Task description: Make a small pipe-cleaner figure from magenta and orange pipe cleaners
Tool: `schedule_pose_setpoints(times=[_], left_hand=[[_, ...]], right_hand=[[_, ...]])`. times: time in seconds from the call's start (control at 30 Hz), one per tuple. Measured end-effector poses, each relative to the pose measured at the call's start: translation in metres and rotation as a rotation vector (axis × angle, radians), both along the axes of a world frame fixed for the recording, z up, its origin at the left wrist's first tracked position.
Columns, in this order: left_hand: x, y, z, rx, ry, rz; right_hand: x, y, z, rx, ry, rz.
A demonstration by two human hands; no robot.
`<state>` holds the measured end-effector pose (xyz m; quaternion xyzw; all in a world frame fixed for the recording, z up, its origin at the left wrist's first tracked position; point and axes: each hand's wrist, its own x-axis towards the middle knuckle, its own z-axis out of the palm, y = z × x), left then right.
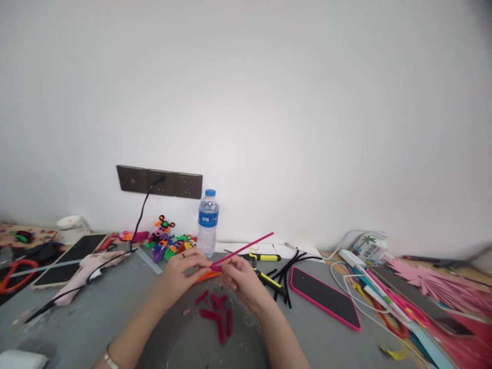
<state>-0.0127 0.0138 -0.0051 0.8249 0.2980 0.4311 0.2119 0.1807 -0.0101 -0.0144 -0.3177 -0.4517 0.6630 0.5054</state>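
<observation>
My left hand and my right hand meet over the grey table, both pinched on one end of a long pink pipe cleaner that slants up to the right. Under the hands lie several short dark-pink pipe cleaner pieces and an orange strip. A ring shows on a left finger and a bracelet on the left wrist.
A water bottle stands by the wall under a socket strip. Colourful pipe cleaner figures sit to its left. Yellow-handled pliers, black pipe cleaners, a pink-cased phone, another phone, cables and pink paper surround the hands.
</observation>
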Motion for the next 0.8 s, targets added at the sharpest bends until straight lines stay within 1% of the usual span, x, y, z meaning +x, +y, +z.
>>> schedule_pose_setpoints(times=[0.1, 0.23, 0.5, 0.57, 0.67, 0.73, 0.8], left_hand=[[-0.001, 0.000, -0.002, 0.063, 0.040, 0.010], [-0.001, 0.001, -0.003, 0.094, 0.046, 0.033], [-0.002, 0.001, -0.003, 0.086, 0.086, 0.067], [-0.001, -0.001, 0.000, 0.054, 0.108, 0.078], [0.003, -0.007, 0.009, -0.015, 0.116, 0.091], [0.006, -0.011, 0.015, -0.092, 0.102, 0.076], [0.009, -0.013, 0.019, -0.215, 0.077, 0.043]], right_hand=[[0.000, -0.001, 0.002, -0.006, 0.035, 0.019], [-0.001, -0.003, 0.005, -0.005, 0.079, 0.029], [0.000, -0.001, 0.003, 0.003, 0.159, 0.027], [0.000, 0.000, 0.002, 0.002, 0.182, 0.025], [0.000, 0.000, 0.003, 0.004, 0.215, -0.015], [-0.002, 0.000, 0.004, 0.002, 0.220, -0.054], [-0.002, 0.000, 0.005, -0.004, 0.216, -0.082]])
